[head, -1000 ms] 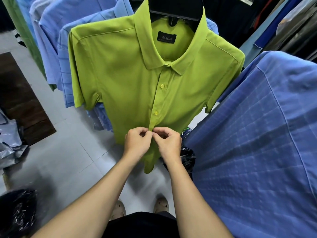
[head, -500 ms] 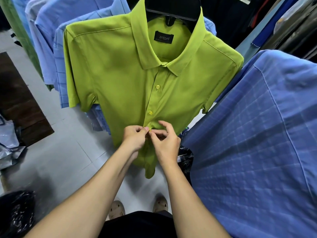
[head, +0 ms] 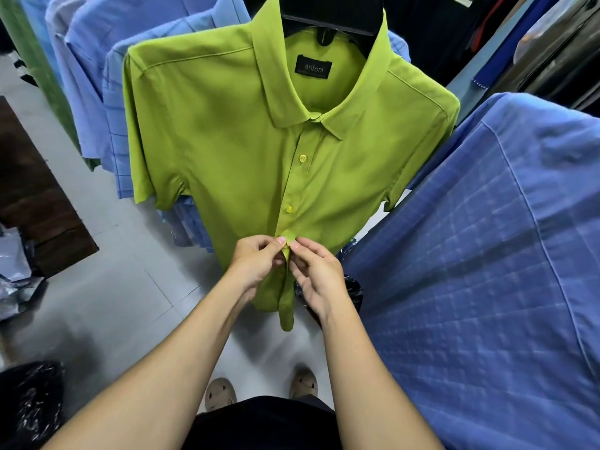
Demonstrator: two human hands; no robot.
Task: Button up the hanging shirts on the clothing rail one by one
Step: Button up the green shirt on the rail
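A lime-green short-sleeved shirt hangs facing me on a black hanger. Two yellow buttons on its placket are fastened, one below the other. My left hand and my right hand meet at the placket just under the lower fastened button. Both pinch the green fabric between thumb and fingertips, with a third button at their tips. Below my hands the shirt's front hangs loose and narrows to a point.
A blue checked shirt hangs close on my right. Several light blue shirts hang behind the green one on the left. Dark garments fill the top right. Grey floor tiles, plastic bags and a black bag lie at left.
My hands have stayed at the same spot on the placket. The fingers have shifted from closed fists to a fingertip pinch at the third button. The view has moved slightly.
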